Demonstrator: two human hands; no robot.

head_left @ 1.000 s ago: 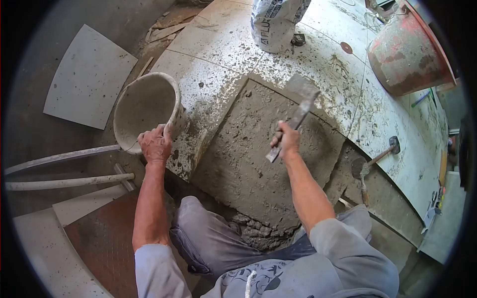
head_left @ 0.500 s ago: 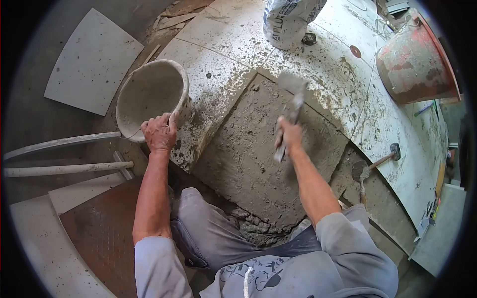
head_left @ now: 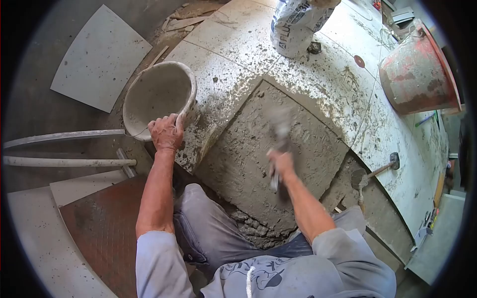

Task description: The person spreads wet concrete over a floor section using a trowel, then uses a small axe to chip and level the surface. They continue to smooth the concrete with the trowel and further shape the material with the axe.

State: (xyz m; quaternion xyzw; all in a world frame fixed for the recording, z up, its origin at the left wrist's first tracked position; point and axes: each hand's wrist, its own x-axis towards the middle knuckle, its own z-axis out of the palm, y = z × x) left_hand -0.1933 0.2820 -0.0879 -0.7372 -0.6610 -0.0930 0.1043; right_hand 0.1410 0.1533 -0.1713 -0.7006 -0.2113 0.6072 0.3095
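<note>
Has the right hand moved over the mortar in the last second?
Yes. Judged against the far corner of the mortar bed, the right hand, holding the motion-blurred trowel, has shifted down the picture and slightly left.

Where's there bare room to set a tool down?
Tiles between the pale bucket and sack: only spatter and small bits. Tiles between the red bucket and hammer: spatter. Loose tile upper left: specks only. Crowded: right edge, by the small tools; pale bucket's near rim, under the left hand; mortar, where the right hand holds the blurred trowel.
</note>
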